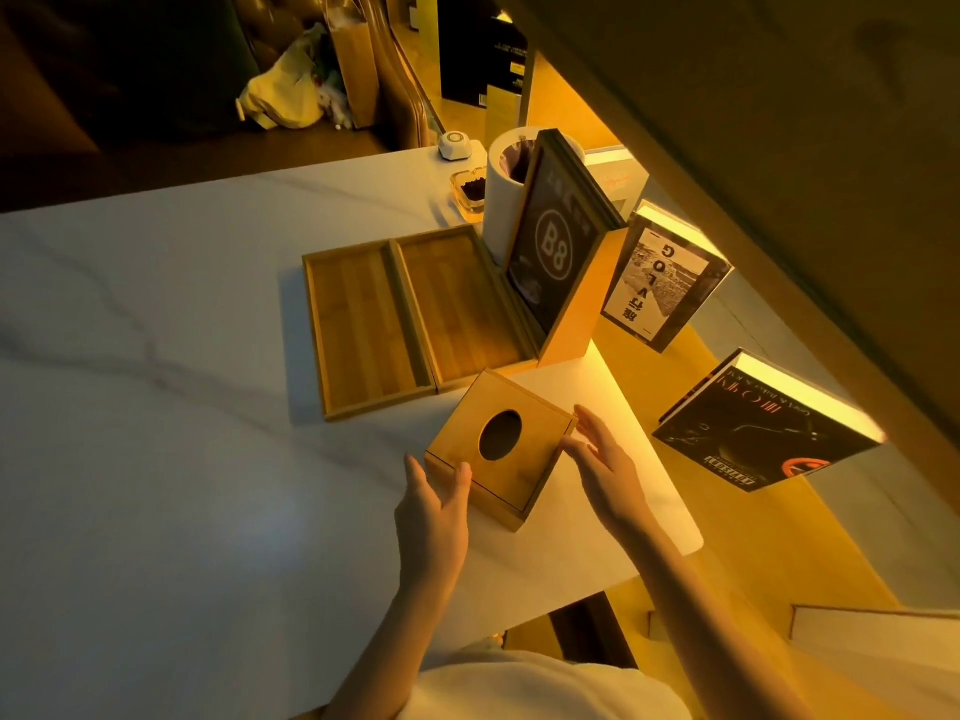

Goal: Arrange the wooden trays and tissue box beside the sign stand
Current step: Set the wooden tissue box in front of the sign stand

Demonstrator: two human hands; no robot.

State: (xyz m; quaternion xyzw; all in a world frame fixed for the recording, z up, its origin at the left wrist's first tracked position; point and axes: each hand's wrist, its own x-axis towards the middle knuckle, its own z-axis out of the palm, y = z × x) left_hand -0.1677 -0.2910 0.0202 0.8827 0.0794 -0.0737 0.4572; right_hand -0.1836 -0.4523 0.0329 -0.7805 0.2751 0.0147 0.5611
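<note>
Bamboo tissue box [501, 452] sits skewed at the table's [156, 407] near edge; my left hand [436, 504] and right hand [605, 462], fingers spread, bracket its corners, probably to square it with both trays [415, 314] flush against the sign stand [563, 262]

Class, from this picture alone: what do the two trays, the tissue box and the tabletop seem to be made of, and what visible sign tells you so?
Trays: probably bamboo or light wood, matte; straight parallel grain lines run along their floors.
Tissue box: likely the same wood, smooth, with a cleanly cut oval hole on top.
Tabletop: looks like white marble or a marble-look slab; grey veins cross it and it has a soft sheen.
</note>
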